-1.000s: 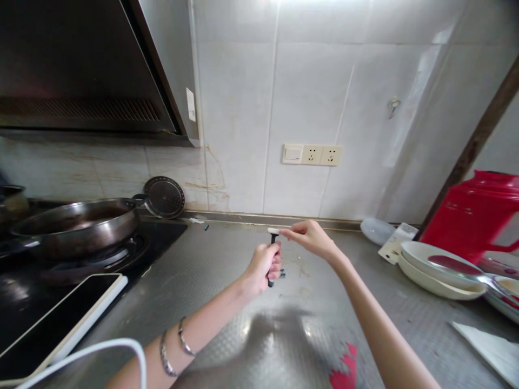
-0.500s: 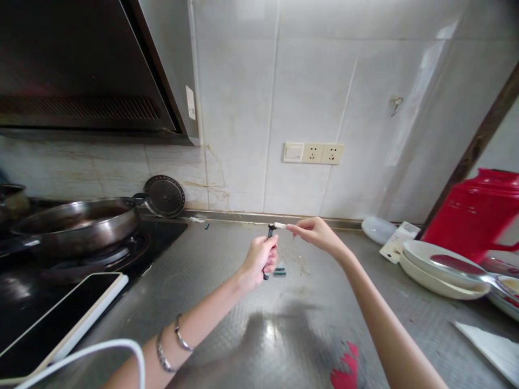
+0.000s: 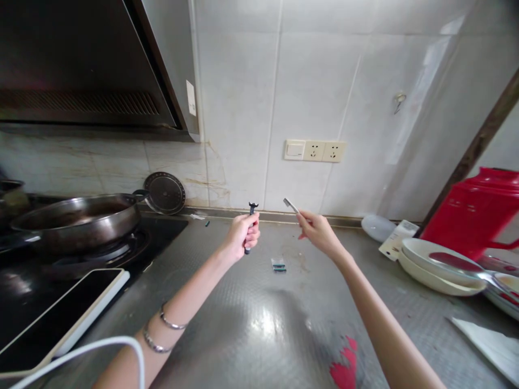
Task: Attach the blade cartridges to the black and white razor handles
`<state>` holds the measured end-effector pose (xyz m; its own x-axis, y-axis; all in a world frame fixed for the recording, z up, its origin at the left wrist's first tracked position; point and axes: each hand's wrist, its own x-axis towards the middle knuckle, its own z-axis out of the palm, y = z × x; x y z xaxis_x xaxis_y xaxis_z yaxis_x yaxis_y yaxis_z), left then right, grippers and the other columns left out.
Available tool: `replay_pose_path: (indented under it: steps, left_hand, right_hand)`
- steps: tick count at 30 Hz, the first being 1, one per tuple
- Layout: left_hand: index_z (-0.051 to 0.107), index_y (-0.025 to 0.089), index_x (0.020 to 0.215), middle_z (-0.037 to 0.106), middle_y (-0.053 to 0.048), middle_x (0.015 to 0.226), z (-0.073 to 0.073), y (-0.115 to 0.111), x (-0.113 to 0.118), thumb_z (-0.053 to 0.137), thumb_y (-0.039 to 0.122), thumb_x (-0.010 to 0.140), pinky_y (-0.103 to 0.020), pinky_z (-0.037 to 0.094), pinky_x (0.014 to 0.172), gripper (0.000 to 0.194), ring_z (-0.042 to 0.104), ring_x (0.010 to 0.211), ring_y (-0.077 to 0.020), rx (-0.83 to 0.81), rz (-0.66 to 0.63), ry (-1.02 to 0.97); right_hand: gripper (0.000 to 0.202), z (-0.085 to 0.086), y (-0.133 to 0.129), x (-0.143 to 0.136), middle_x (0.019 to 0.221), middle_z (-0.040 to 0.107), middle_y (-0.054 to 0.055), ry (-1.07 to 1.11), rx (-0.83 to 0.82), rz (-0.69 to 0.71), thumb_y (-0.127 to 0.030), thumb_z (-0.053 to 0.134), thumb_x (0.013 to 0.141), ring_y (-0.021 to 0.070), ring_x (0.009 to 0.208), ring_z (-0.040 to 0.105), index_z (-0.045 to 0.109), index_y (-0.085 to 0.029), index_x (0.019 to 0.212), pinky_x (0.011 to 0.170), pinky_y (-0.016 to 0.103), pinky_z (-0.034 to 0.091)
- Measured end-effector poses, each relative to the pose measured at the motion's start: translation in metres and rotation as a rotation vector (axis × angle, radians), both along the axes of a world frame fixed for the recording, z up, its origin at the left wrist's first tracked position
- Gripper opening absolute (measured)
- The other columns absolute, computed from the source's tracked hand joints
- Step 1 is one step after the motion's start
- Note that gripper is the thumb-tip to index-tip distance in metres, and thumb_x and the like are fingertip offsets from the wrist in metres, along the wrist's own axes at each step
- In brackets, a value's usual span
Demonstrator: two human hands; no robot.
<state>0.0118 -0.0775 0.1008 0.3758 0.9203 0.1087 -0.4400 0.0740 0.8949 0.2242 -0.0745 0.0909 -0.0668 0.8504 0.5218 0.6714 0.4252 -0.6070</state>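
Observation:
My left hand (image 3: 240, 233) is wrapped round a dark razor handle (image 3: 252, 209), held upright with its forked top bare of a blade. To the right, my right hand (image 3: 319, 231) pinches a small pale brush (image 3: 290, 205) by its handle. The brush's bristled end points up and left, apart from the razor. On the counter below and between the hands lies a small clear case (image 3: 279, 265) with dark and teal strips, which look like razor cartridges.
A steel pan (image 3: 81, 219) sits on the black stove at left, with a phone (image 3: 60, 319) and a white cable (image 3: 117, 341) in front. At right stand a red thermos (image 3: 472, 216) and stacked dishes (image 3: 438, 270). Paper (image 3: 488, 346) lies nearer.
The brush was touching the razor's head; now they are apart. My left hand has moved left and up with the razor, and the brush has turned to point up and left.

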Motion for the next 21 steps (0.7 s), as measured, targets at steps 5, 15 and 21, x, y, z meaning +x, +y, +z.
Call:
replay_pose_path:
  steps: [5, 15, 21]
  left_hand:
    - [0.039, 0.017, 0.062, 0.025, 0.01, 0.044, 0.002, -0.006, 0.001, 0.061, 0.034, 0.073, -0.013, 0.01, 0.028, 0.03, 0.019, 0.031, -0.0003, 0.017, -0.097, 0.042]
    - [0.04, 0.017, 0.063, 0.025, 0.01, 0.045, 0.001, -0.011, 0.003, 0.059, 0.034, 0.074, -0.014, 0.01, 0.028, 0.028, 0.018, 0.032, -0.001, 0.05, -0.179, 0.07]
    - [0.04, 0.017, 0.062, 0.026, 0.01, 0.045, -0.004, -0.008, 0.005, 0.059, 0.035, 0.074, -0.014, 0.01, 0.029, 0.028, 0.019, 0.032, -0.001, 0.041, -0.18, 0.09]
  right_hand:
    - [0.042, -0.021, -0.001, -0.026, 0.054, 0.061, 0.006, -0.305, -0.168, -0.201, -0.039, 0.035, 0.085, 0.0145, 0.055, 0.059, 0.058, -0.015, 0.059, 0.054, 0.021, 0.038]
    - [0.025, -0.089, 0.004, -0.073, 0.066, 0.069, 0.014, -0.566, -0.591, -0.092, -0.014, 0.044, 0.07, 0.0184, 0.062, 0.065, 0.069, -0.012, 0.066, 0.051, 0.021, 0.04]
    - [0.027, -0.101, 0.001, -0.078, 0.063, 0.069, 0.013, -0.591, -0.605, -0.059, -0.013, 0.044, 0.069, 0.0178, 0.061, 0.065, 0.071, -0.011, 0.07, 0.053, 0.021, 0.042]
